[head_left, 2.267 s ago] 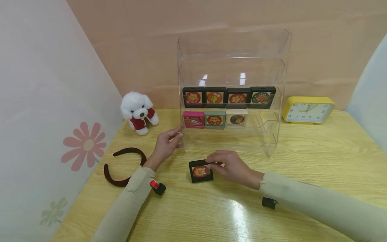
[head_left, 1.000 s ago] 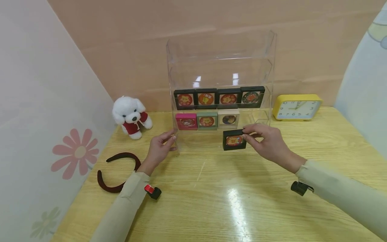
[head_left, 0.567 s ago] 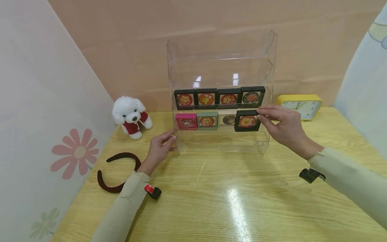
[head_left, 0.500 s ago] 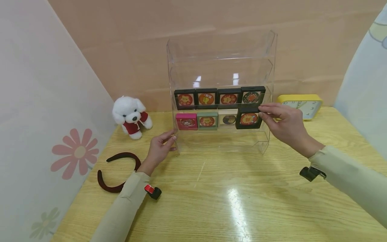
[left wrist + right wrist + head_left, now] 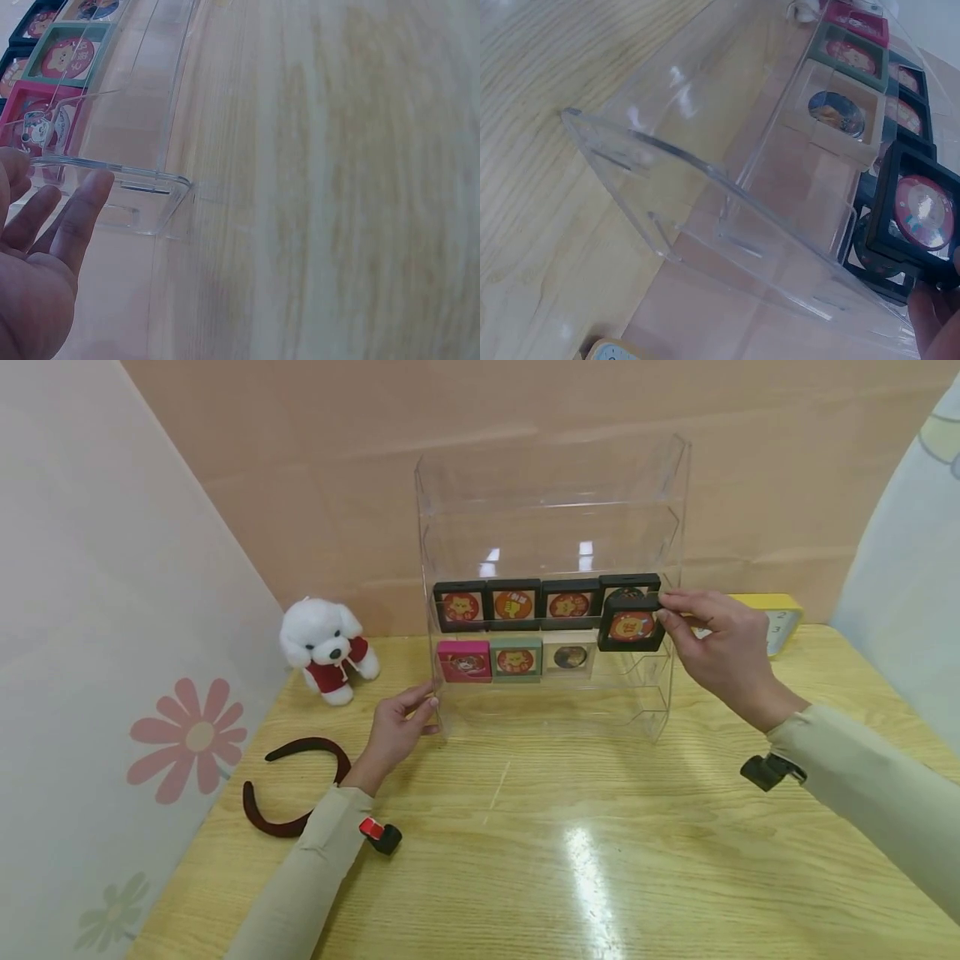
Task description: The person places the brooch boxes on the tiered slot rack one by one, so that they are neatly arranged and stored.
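Observation:
A clear acrylic display rack with stepped tiers stands against the back wall. My right hand pinches a black square frame by its upper right corner; a round red and gold badge shows inside it. This frame hangs in front of the rack's right side, overlapping the right-most black frame of the upper filled row. In the right wrist view the held frame is tilted, with fingertips at its lower edge. My left hand holds the rack's lower left side edge between thumb and fingers.
Pink, green and cream frames fill the lower row, leaving a gap at its right. A white plush dog and dark red headband lie left. A yellow clock stands right, partly behind my right hand.
My right hand has lifted the black frame from the table, carried it right to the lower row's gap, then raised it in front of the upper row. The left hand stays at the rack.

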Tool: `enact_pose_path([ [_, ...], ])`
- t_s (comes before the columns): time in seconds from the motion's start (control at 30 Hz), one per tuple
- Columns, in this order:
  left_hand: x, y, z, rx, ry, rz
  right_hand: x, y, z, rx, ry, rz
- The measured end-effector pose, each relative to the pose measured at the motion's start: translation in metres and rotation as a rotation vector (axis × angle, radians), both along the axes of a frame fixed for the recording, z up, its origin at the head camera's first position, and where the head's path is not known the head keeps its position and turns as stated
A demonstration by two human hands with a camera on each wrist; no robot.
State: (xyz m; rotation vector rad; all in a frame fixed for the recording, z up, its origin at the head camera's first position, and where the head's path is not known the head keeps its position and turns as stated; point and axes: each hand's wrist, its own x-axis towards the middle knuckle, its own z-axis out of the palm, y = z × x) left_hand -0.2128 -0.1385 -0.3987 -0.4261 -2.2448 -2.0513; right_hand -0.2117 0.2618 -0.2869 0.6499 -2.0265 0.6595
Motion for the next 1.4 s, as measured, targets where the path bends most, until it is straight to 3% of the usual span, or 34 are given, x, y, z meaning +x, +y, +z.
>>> enact_pose_path([
  [0.13, 0.001, 0.000, 0.000, -0.006, 0.007, -0.001, -0.003, 0.000, -0.004, 0.026, 0.012, -0.005],
  [0.63, 0.002, 0.000, 0.001, -0.027, -0.001, 0.003, -0.016, -0.003, -0.034, -0.099, 0.061, -0.046],
  [1.4, 0.001, 0.000, 0.001, -0.046, 0.012, 0.008, -0.012, -0.004, -0.057, -0.035, 0.036, -0.048],
])
